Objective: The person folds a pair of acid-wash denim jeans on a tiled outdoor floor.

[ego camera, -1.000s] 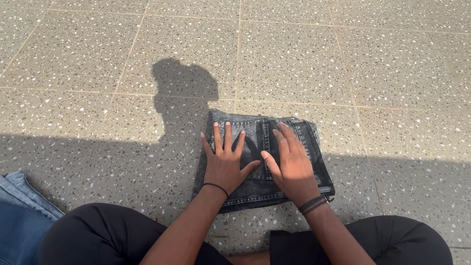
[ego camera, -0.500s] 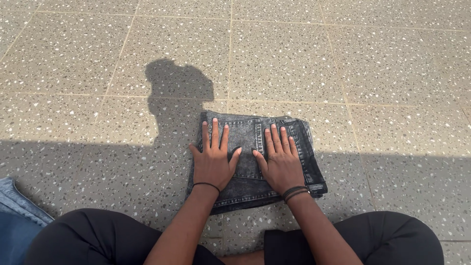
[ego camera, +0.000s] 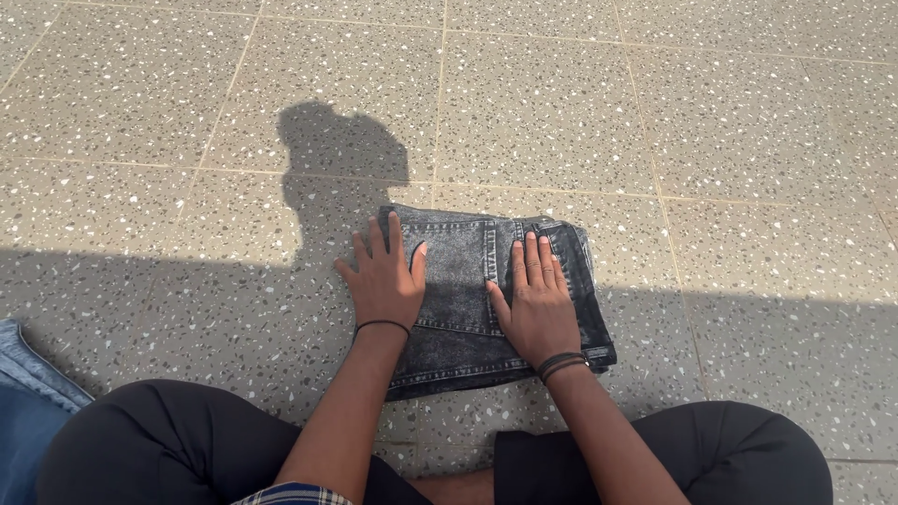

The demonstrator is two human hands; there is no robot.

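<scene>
A folded pair of dark grey washed jeans (ego camera: 463, 281) lies flat on the speckled tile floor (ego camera: 561, 112) in front of my crossed legs. My left hand (ego camera: 383, 276) rests palm down on the jeans' left edge, fingers spread and partly over the floor. My right hand (ego camera: 535, 304) presses flat on the right half of the jeans, fingers together and pointing away from me. Neither hand grips anything. A thin black band sits on each wrist.
My knees in black trousers (ego camera: 168, 440) frame the bottom of the view. A piece of blue denim (ego camera: 28, 402) lies at the lower left edge. My shadow (ego camera: 341, 159) falls across the sunlit tiles beyond the jeans.
My left hand has slid left, from the middle of the folded jeans to their left edge. My right hand stays flat on the right half.
</scene>
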